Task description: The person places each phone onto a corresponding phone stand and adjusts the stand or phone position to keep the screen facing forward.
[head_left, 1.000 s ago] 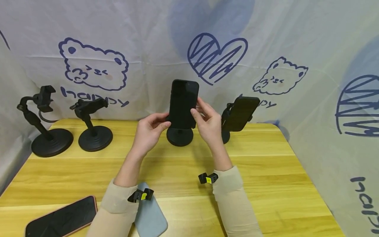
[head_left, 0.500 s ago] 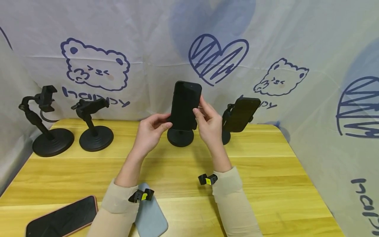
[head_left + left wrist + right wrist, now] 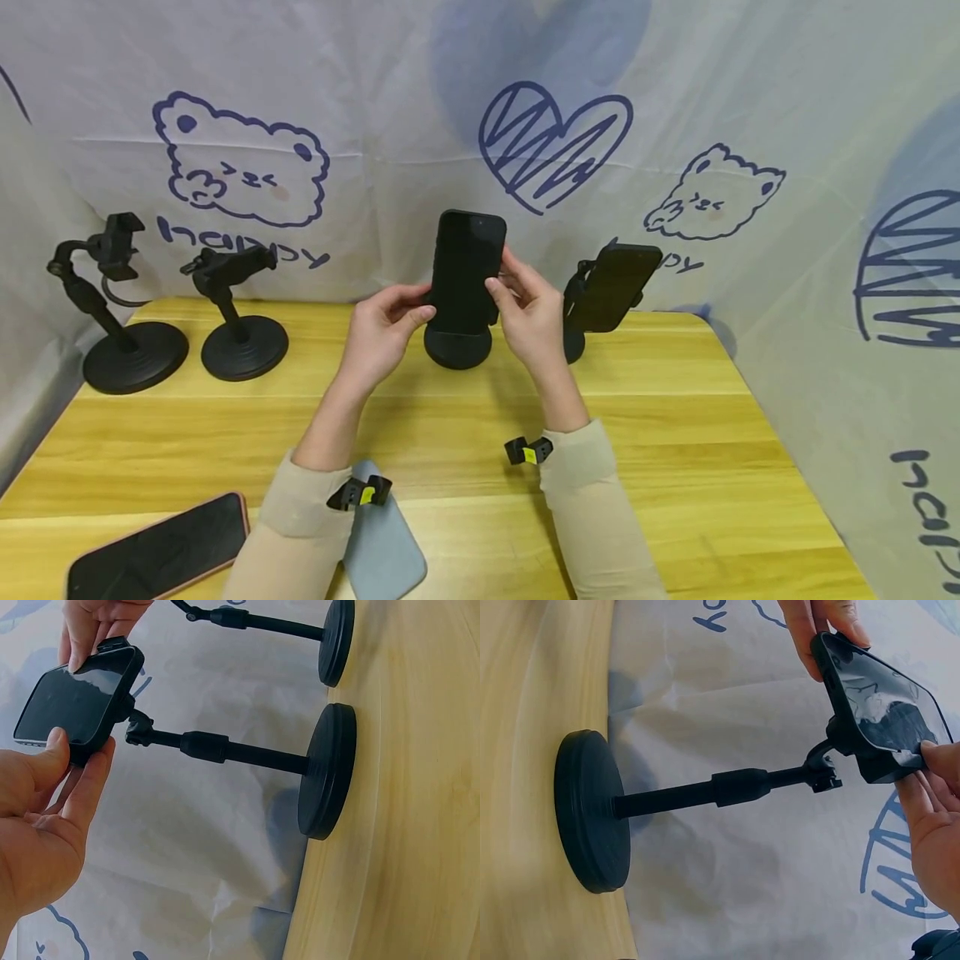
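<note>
Upright in the clamp of a black phone stand (image 3: 679, 799), a black phone (image 3: 468, 271) faces me in the head view. My left hand (image 3: 378, 333) grips its lower left edge, thumb at the front and fingers reaching behind. On the opposite side my right hand (image 3: 528, 312) pinches the right edge, its thumb over the screen's border. The wrist views show the fingers of both hands at the clamp's two ends, against the phone's sides. The stand's round base (image 3: 328, 772) rests on the table, and the phone hides much of the clamp in the head view.
A second stand holding a black phone (image 3: 617, 287) is just right of my right hand. Two stands without phones (image 3: 135, 358) are at the back left. A pink-edged phone (image 3: 161, 550) and a grey-blue phone (image 3: 386, 542) lie near the front. A printed cloth backs the table (image 3: 675, 467).
The phone in my hands tipped slightly to the right, then came back a little left and sits slightly lower. Both hands keep their grip.
</note>
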### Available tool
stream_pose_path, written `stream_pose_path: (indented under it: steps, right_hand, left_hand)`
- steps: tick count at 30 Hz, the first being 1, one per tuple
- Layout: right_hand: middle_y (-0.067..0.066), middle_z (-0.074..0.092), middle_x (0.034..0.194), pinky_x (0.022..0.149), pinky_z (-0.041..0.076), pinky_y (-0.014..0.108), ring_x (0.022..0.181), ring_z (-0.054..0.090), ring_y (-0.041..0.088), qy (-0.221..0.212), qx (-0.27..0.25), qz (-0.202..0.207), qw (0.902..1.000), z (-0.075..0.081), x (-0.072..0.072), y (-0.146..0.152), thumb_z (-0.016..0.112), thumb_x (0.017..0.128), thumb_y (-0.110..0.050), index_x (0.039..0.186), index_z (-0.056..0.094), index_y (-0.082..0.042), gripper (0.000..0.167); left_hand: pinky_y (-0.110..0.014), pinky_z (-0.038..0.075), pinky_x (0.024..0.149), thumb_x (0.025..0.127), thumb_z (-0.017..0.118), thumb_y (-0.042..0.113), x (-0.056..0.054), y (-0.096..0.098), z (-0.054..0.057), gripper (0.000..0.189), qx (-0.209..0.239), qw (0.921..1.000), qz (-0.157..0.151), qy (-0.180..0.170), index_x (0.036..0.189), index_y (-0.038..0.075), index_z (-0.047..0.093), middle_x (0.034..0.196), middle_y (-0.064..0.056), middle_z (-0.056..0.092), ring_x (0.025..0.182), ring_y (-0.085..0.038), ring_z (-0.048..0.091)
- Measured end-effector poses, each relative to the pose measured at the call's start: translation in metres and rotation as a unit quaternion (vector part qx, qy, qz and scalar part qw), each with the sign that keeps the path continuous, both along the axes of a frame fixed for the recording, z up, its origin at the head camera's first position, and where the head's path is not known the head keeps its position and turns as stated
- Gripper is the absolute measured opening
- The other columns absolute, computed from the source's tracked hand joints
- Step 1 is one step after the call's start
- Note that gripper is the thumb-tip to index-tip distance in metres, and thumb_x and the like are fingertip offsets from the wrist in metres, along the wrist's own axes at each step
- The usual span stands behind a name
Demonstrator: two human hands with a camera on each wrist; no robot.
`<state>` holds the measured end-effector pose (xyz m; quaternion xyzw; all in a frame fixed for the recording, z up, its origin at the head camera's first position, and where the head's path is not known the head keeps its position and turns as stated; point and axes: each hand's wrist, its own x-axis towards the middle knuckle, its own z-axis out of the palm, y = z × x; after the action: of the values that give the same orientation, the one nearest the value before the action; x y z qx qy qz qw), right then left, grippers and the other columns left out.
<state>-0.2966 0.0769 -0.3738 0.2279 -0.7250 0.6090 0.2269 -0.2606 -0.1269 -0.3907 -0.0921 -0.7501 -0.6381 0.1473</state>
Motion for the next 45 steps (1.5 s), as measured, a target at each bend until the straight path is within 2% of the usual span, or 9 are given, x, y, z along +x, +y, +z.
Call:
stream_pose_path:
  steps: [5,9,16,19,22,28,37,42,45]
  right_hand:
    - [0.025,0.07,0.124,0.086,0.058,0.019,0.098,0.07,0.015,-0.006,-0.013,0.001,0.9999,-0.0011,-0.0009,-0.0009,0.07,0.097,0.003,0.141,0.061,0.004,0.045]
    - [0.025,0.069,0.125,0.087,0.058,0.02,0.099,0.068,0.011,-0.017,-0.03,0.011,0.9993,-0.0017,-0.0018,-0.0018,0.068,0.099,0.001,0.144,0.059,0.003,0.046]
    - [0.017,0.067,0.137,0.096,0.056,0.024,0.114,0.068,0.023,-0.014,-0.028,0.007,0.9995,0.0043,-0.0021,-0.0016,0.062,0.103,0.0,0.154,0.051,-0.008,0.053]
    - [0.013,0.064,0.142,0.097,0.056,0.023,0.119,0.066,0.025,-0.014,-0.016,0.003,0.9998,0.0064,-0.0018,-0.0015,0.062,0.103,-0.001,0.153,0.052,-0.011,0.052]
    - [0.009,0.061,0.147,0.097,0.055,0.021,0.119,0.065,0.021,-0.02,-0.009,0.0,0.9998,0.0064,-0.0016,-0.0012,0.063,0.103,-0.001,0.152,0.053,-0.011,0.051]
    - [0.008,0.06,0.146,0.089,0.055,0.017,0.106,0.064,0.012,-0.023,-0.011,-0.006,0.9997,0.005,-0.0013,0.0008,0.064,0.102,0.0,0.149,0.054,-0.01,0.049]
    - [0.014,0.064,0.141,0.083,0.055,0.016,0.096,0.063,0.011,-0.024,-0.004,0.004,0.9997,0.0047,-0.0026,0.0043,0.064,0.101,0.002,0.148,0.053,-0.007,0.05]
    - [0.015,0.062,0.143,0.08,0.055,0.015,0.098,0.063,0.014,-0.016,0.0,0.012,0.9998,0.0036,-0.0034,0.0044,0.064,0.1,0.006,0.147,0.054,-0.002,0.049]
    - [0.014,0.061,0.144,0.084,0.056,0.016,0.102,0.065,0.017,-0.011,0.006,0.012,0.9998,0.0041,-0.0031,0.0048,0.065,0.099,0.006,0.146,0.054,-0.002,0.049]
  left_hand:
    - [-0.015,0.056,0.088,0.097,0.072,0.004,0.0009,-0.0002,0.0006,0.032,0.001,1.0,-0.006,-0.007,0.128,-0.003,0.07,0.126,-0.018,0.07,0.11,-0.029,0.07]
    - [-0.016,0.056,0.088,0.097,0.072,0.004,0.0014,-0.0004,0.0006,0.032,0.005,0.9999,-0.01,-0.009,0.128,-0.003,0.07,0.127,-0.018,0.07,0.111,-0.029,0.069]
    - [-0.017,0.057,0.086,0.096,0.073,0.004,0.0015,-0.0018,0.0011,0.032,0.002,0.9998,-0.017,-0.006,0.127,-0.002,0.071,0.126,-0.017,0.071,0.108,-0.028,0.071]
    - [-0.018,0.058,0.086,0.095,0.075,0.003,0.0016,-0.0028,0.0008,0.032,0.001,0.9997,-0.023,-0.007,0.126,-0.002,0.071,0.124,-0.018,0.071,0.104,-0.023,0.072]
    - [-0.019,0.058,0.085,0.094,0.076,0.002,0.0021,-0.0031,0.0004,0.032,0.001,0.9995,-0.029,-0.011,0.125,-0.003,0.071,0.122,-0.019,0.071,0.099,-0.014,0.072]
    - [-0.02,0.059,0.085,0.094,0.076,0.002,0.0019,-0.0016,-0.0006,0.031,0.002,0.9994,-0.034,-0.012,0.124,-0.003,0.071,0.122,-0.019,0.071,0.094,-0.004,0.07]
    - [-0.019,0.058,0.086,0.095,0.075,0.002,0.0015,-0.0012,0.0004,0.03,0.002,0.9993,-0.033,-0.015,0.124,-0.003,0.071,0.122,-0.019,0.071,0.097,-0.008,0.071]
    - [-0.019,0.058,0.085,0.095,0.074,0.002,0.0018,-0.0017,0.0016,0.03,0.006,0.9992,-0.031,-0.023,0.124,-0.004,0.071,0.122,-0.018,0.07,0.101,-0.016,0.072]
    - [-0.019,0.058,0.085,0.095,0.074,0.002,0.0014,-0.0018,0.0028,0.03,0.005,0.9992,-0.031,-0.025,0.124,-0.003,0.071,0.123,-0.018,0.07,0.102,-0.02,0.072]
